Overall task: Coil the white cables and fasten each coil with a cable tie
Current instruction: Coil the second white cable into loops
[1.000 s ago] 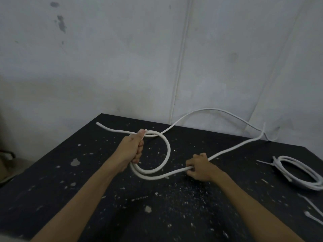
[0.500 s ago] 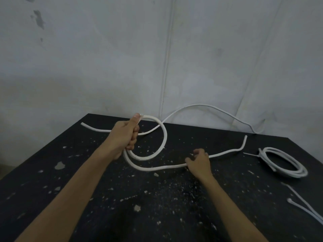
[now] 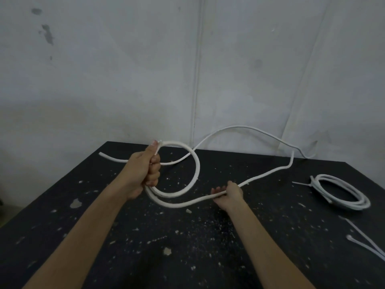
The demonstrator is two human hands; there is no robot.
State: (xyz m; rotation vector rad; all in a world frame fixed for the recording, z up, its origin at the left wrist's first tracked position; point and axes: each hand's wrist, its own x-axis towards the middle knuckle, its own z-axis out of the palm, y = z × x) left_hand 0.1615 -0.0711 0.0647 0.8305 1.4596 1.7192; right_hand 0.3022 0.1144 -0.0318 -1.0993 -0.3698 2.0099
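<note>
Left hand [image 3: 143, 172], frame centre-left, fist wrapped round one loop of white cable [image 3: 196, 163]. Right hand [image 3: 228, 195] pinches its trailing run, frame centre. Tied coil [image 3: 341, 195] lies at right on black table [image 3: 83, 215].

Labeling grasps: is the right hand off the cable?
No, the right hand holds the white cable beside the loop gripped by the left hand.

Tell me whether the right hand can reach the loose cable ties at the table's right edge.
Probably yes: only bare table separates the right hand from the cable ties, though it must first drop the cable.
</note>
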